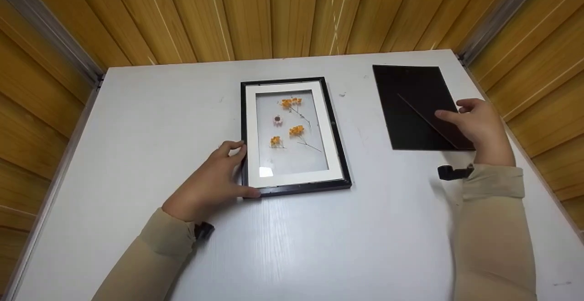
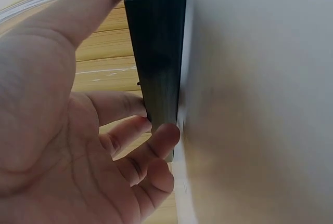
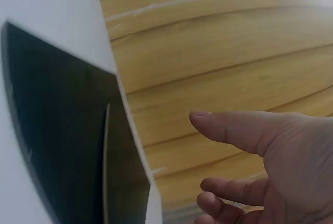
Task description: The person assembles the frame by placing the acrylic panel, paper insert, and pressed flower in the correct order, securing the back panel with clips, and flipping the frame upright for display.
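A black picture frame (image 1: 340,155) with a white mat lies face up on the table. Inside it are small orange sprigs (image 1: 296,131) and one pale pink flower (image 1: 278,119). My left hand (image 1: 212,180) holds the frame's near-left corner, thumb on the bottom edge and fingers along the left side; the left wrist view shows the fingertips touching the frame's dark side (image 2: 156,52). To the right lies a black backing board (image 1: 388,118) with a slanting raised edge across it. Over its right side hovers my right hand (image 1: 479,125), fingers loosely bent and apart, holding nothing.
The white table (image 1: 283,246) reaches to wood-slat walls (image 1: 292,13) at the back and both sides. Grey metal posts (image 1: 497,13) stand at the back corners. A small black device (image 1: 451,172) sits at each wrist.
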Demonstrator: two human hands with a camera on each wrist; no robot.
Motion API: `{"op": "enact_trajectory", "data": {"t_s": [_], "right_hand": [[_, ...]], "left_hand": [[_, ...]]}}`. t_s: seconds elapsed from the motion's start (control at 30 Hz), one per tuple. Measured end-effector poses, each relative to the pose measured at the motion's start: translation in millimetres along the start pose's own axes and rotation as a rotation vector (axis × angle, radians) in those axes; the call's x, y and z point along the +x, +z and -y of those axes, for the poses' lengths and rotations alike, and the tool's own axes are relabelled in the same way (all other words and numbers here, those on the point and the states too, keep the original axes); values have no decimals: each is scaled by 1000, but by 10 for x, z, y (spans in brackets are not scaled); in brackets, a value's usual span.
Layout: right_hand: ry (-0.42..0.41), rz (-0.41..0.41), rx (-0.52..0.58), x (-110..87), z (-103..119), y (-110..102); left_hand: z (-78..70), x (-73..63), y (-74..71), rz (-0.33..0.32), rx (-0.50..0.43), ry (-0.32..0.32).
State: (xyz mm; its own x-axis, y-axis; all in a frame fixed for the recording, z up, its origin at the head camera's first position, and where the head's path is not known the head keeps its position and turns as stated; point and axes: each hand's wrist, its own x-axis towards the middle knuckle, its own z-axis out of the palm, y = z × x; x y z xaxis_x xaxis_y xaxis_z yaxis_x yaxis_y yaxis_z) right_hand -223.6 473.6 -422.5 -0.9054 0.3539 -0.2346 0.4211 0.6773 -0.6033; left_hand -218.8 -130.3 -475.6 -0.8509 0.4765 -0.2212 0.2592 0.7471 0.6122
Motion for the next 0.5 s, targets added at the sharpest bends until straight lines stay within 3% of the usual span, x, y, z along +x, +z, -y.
{"op": "enact_trajectory", "data": {"t_s": [0.27,0.5], "right_hand": [[132,5,-63,121,-290,28],[195,55,-225,111,-377,37]], "left_hand": [[13,-13,4,-1,1,13],[1,-4,-12,0,5,-1]]}}
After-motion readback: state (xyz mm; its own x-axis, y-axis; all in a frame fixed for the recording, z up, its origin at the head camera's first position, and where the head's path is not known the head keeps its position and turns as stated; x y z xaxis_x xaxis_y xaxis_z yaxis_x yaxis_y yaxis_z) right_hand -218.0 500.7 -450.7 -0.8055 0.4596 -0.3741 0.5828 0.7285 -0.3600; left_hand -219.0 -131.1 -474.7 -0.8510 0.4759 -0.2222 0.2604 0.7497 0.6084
